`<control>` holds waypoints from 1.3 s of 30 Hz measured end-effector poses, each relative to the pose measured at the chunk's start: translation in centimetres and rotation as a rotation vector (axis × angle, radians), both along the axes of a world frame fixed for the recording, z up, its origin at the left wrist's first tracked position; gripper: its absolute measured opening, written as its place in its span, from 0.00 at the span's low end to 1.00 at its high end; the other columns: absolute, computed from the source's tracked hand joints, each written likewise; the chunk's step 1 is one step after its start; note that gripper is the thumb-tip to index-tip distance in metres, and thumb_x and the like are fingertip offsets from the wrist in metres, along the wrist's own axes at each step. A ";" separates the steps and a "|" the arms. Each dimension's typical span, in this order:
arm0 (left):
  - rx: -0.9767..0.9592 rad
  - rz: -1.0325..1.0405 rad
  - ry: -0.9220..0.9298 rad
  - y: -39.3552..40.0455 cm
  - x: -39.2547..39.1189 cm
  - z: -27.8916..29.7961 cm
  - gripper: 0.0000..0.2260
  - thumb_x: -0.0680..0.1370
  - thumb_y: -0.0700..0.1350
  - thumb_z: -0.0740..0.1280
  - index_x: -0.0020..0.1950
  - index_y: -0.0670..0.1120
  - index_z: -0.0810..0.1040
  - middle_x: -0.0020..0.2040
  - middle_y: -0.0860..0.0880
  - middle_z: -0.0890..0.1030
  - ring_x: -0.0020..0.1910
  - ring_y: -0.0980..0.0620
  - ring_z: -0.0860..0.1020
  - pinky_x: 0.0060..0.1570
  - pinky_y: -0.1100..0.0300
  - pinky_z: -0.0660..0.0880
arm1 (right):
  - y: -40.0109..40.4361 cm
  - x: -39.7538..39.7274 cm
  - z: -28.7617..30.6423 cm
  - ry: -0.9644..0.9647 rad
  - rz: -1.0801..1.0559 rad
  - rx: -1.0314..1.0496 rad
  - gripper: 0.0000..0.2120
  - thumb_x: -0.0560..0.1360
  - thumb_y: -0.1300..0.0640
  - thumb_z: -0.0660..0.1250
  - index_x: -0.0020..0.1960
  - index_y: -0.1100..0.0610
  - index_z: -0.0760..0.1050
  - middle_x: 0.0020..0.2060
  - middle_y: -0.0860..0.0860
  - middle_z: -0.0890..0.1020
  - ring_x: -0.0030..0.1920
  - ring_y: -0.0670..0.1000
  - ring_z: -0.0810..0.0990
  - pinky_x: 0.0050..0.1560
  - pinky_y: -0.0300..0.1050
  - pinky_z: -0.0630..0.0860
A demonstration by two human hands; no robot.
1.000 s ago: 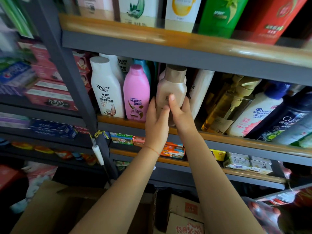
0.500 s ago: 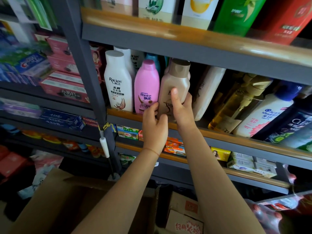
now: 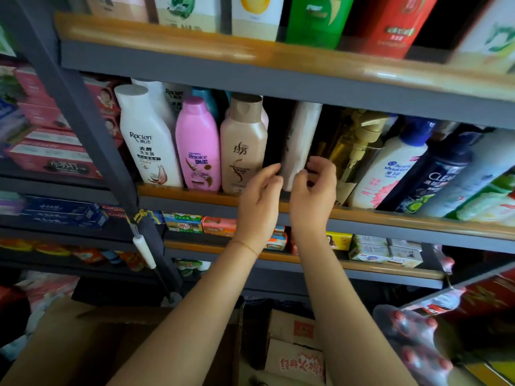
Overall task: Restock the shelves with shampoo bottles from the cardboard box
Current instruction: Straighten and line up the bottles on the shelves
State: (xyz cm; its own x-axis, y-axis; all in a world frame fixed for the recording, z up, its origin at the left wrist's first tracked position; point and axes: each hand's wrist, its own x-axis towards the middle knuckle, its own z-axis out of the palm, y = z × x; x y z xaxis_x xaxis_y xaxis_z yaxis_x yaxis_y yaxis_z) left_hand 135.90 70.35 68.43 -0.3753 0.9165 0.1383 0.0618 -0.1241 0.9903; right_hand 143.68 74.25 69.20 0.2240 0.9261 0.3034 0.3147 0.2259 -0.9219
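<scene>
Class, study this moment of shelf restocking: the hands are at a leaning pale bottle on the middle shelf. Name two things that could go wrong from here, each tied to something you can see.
1. The pale bottle leans between the left hand and right hand; if it slips, it may tip onto the gold pump bottle beside it.
2. The bottles to the right, such as the white blue-capped bottle, already slant, so a nudge could topple that row.
</scene>
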 end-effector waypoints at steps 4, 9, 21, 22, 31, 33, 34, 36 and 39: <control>-0.152 -0.180 -0.138 2.3 1.2 1.0 0.23 0.85 0.55 0.54 0.79 0.52 0.60 0.77 0.55 0.64 0.73 0.61 0.62 0.73 0.61 0.58 | 2.0 -0.3 0.0 -0.304 0.059 -0.113 0.30 0.81 0.53 0.64 0.78 0.57 0.55 0.70 0.57 0.73 0.65 0.57 0.76 0.52 0.40 0.69; -0.228 -0.171 -0.287 4.5 0.6 1.3 0.17 0.83 0.61 0.54 0.68 0.56 0.70 0.62 0.61 0.75 0.58 0.66 0.73 0.55 0.70 0.68 | 4.6 -0.7 0.2 -0.306 0.128 -0.236 0.28 0.80 0.50 0.65 0.74 0.60 0.58 0.61 0.61 0.78 0.59 0.63 0.79 0.53 0.53 0.77; -0.204 -0.046 -0.299 6.0 0.8 1.3 0.24 0.85 0.53 0.56 0.79 0.48 0.59 0.76 0.49 0.65 0.75 0.53 0.62 0.73 0.56 0.57 | 6.3 0.4 -0.4 -0.225 0.233 -0.258 0.19 0.79 0.54 0.67 0.66 0.58 0.66 0.58 0.56 0.79 0.56 0.57 0.80 0.45 0.44 0.77; -0.189 -0.015 -0.304 6.3 0.8 1.4 0.23 0.85 0.52 0.57 0.79 0.47 0.60 0.74 0.48 0.67 0.72 0.54 0.65 0.72 0.56 0.58 | 6.2 0.4 -0.5 -0.241 0.220 -0.245 0.18 0.79 0.55 0.67 0.66 0.59 0.67 0.58 0.57 0.78 0.57 0.58 0.80 0.46 0.45 0.76; -0.179 -0.047 -0.254 9.3 0.7 0.1 0.21 0.81 0.56 0.58 0.70 0.48 0.71 0.63 0.46 0.78 0.62 0.48 0.77 0.68 0.47 0.71 | 3.8 -0.9 -2.9 -0.375 0.079 -0.044 0.26 0.84 0.54 0.56 0.78 0.62 0.56 0.71 0.61 0.67 0.70 0.59 0.68 0.67 0.58 0.71; -0.152 -0.048 -0.246 9.6 0.4 -0.2 0.22 0.80 0.57 0.59 0.70 0.47 0.70 0.63 0.46 0.78 0.62 0.48 0.77 0.64 0.52 0.73 | 4.2 -0.9 -2.8 -0.182 0.152 -0.119 0.25 0.84 0.52 0.54 0.78 0.60 0.56 0.71 0.59 0.68 0.71 0.57 0.67 0.70 0.57 0.68; -0.146 -0.037 -0.242 9.7 0.4 -0.3 0.22 0.81 0.57 0.59 0.70 0.47 0.70 0.63 0.46 0.78 0.62 0.49 0.77 0.61 0.55 0.73 | 4.4 -0.8 -2.6 -0.081 0.191 -0.153 0.24 0.85 0.50 0.53 0.78 0.59 0.58 0.70 0.58 0.70 0.71 0.55 0.68 0.70 0.54 0.67; -0.161 -0.002 -0.208 9.8 0.4 -0.3 0.19 0.83 0.53 0.58 0.71 0.46 0.70 0.64 0.46 0.77 0.62 0.49 0.76 0.59 0.57 0.73 | 5.0 -0.8 -1.9 0.069 0.239 -0.179 0.24 0.84 0.46 0.53 0.76 0.57 0.60 0.69 0.55 0.72 0.69 0.51 0.70 0.69 0.47 0.67; -0.164 0.048 -0.242 10.1 0.2 -1.1 0.18 0.83 0.53 0.59 0.72 0.48 0.69 0.65 0.47 0.74 0.64 0.51 0.72 0.63 0.54 0.69 | 6.1 -1.3 -0.7 0.181 0.244 -0.184 0.29 0.82 0.40 0.56 0.77 0.54 0.59 0.68 0.53 0.73 0.67 0.50 0.72 0.69 0.46 0.69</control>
State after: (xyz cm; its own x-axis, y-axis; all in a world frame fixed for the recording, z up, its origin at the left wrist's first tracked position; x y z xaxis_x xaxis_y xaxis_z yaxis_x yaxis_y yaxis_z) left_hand 136.14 80.45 67.36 -0.4230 0.8995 -0.1090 -0.1765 0.0362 0.9836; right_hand 142.41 80.39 68.46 0.0246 0.9944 0.1024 0.0999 0.0995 -0.9900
